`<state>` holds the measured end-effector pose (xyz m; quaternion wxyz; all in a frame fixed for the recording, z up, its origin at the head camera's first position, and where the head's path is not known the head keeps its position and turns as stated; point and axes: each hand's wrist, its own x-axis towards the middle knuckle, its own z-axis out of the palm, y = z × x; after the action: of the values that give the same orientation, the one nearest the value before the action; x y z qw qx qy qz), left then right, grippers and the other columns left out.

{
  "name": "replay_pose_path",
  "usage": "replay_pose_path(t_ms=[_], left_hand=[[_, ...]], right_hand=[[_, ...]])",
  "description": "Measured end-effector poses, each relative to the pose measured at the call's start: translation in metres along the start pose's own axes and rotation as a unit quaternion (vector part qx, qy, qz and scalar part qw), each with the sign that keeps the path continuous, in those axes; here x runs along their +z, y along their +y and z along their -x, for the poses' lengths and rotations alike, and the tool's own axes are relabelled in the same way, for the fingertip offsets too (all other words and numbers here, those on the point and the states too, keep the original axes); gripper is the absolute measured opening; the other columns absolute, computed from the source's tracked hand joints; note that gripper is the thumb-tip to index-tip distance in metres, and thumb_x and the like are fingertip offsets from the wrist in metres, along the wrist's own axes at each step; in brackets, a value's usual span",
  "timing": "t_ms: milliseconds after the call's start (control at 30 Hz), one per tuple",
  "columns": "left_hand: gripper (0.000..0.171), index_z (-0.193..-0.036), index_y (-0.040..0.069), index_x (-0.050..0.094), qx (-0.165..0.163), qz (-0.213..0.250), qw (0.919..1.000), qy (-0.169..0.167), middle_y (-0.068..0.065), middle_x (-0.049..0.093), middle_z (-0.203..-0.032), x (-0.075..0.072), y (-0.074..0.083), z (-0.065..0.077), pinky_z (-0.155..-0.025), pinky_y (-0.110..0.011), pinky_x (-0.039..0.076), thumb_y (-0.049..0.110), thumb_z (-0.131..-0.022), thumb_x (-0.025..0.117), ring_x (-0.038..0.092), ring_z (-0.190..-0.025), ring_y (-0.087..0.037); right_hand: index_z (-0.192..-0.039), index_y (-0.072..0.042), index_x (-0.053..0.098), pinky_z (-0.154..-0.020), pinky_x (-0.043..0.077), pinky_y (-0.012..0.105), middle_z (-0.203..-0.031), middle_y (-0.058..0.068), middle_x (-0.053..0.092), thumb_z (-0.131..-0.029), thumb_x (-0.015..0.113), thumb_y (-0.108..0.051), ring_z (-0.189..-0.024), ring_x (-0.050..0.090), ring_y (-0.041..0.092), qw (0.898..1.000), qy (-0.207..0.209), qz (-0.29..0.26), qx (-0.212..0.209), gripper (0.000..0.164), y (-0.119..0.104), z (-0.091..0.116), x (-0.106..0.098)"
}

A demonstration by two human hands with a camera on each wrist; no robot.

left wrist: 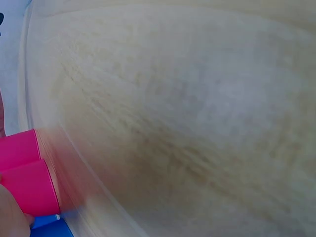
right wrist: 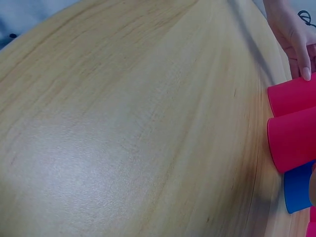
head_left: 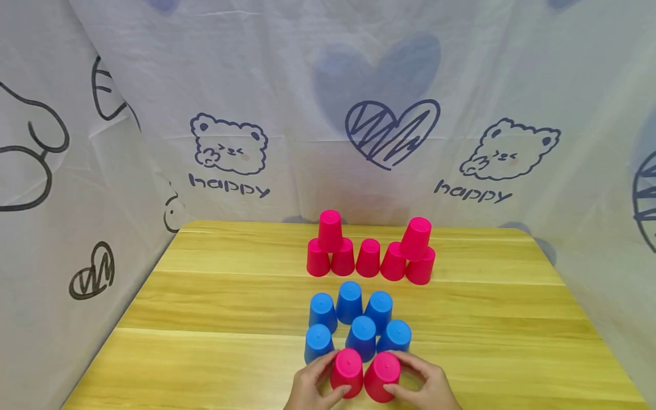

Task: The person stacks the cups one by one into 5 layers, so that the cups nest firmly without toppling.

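Observation:
Near the table's front edge, two upside-down pink cups stand side by side. My left hand grips the left pink cup between thumb and fingers. On its right, my right hand holds the right pink cup in the same way, thumb at the front. Both cups also show in the right wrist view, where the left hand touches the farther cup. Just behind them stand several inverted blue cups, the nearest being the middle blue cup and the right-hand blue cup.
At the back of the wooden table runs a row of inverted pink cups. One pink cup sits atop the left pair, another tilted pink cup on the right pair. A single pink cup stands between. Printed cloth hangs behind.

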<state>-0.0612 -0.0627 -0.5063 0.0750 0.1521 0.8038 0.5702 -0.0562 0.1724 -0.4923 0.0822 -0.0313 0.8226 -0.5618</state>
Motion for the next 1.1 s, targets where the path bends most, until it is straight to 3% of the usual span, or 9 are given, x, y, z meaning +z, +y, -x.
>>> replay_pose_path(t_ms=[167,400,600,933,1100], left_hand=[[0.057,-0.128,0.006,0.052,-0.037,0.003,0.9993,-0.001,-0.009,0.061,-0.120,0.003,0.002,-0.003,-0.088,-0.032,0.052,0.030,-0.081,0.071,0.058,-0.113,-0.029],[0.056,-0.124,0.006,0.053,-0.061,0.013,0.9980,-0.004,-0.008,0.062,-0.117,0.004,0.006,-0.005,-0.088,-0.033,0.052,0.032,-0.078,0.073,0.059,-0.112,-0.030],[0.056,-0.122,0.009,0.055,-0.085,0.049,0.9950,-0.019,-0.008,0.063,-0.117,0.004,0.008,-0.005,-0.085,-0.036,0.053,0.034,-0.076,0.074,0.059,-0.112,-0.031],[0.055,-0.122,0.011,0.056,-0.079,0.051,0.9951,-0.030,-0.006,0.063,-0.118,0.001,0.012,-0.005,-0.084,-0.034,0.053,0.035,-0.076,0.074,0.059,-0.113,-0.030],[0.056,-0.123,0.011,0.055,-0.076,0.041,0.9958,-0.030,-0.006,0.063,-0.117,0.000,0.018,-0.005,-0.083,-0.035,0.054,0.035,-0.076,0.074,0.060,-0.112,-0.029]], right_hand=[[-0.119,-0.005,0.060,-0.089,0.052,0.030,-0.117,0.013,0.064,-0.075,0.076,-0.024,-0.108,0.061,0.024,1.000,0.000,0.002,0.003,0.051,-0.001,0.000,-0.001],[-0.121,-0.005,0.059,-0.088,0.053,0.032,-0.119,0.014,0.063,-0.076,0.075,-0.027,-0.110,0.059,0.030,1.000,-0.014,-0.005,0.009,0.053,0.000,-0.002,-0.003],[-0.123,-0.005,0.058,-0.088,0.053,0.031,-0.121,0.014,0.062,-0.077,0.074,-0.028,-0.110,0.058,0.029,0.999,-0.032,-0.014,0.006,0.054,0.000,-0.003,-0.007],[-0.122,-0.003,0.057,-0.086,0.053,0.026,-0.119,0.016,0.062,-0.079,0.073,-0.023,-0.106,0.061,0.021,0.999,-0.033,-0.006,-0.023,0.051,-0.008,0.000,-0.012],[-0.122,-0.001,0.057,-0.086,0.054,0.030,-0.118,0.017,0.063,-0.079,0.073,-0.022,-0.103,0.062,0.019,0.999,-0.025,0.008,-0.033,0.050,-0.012,0.001,-0.016]])
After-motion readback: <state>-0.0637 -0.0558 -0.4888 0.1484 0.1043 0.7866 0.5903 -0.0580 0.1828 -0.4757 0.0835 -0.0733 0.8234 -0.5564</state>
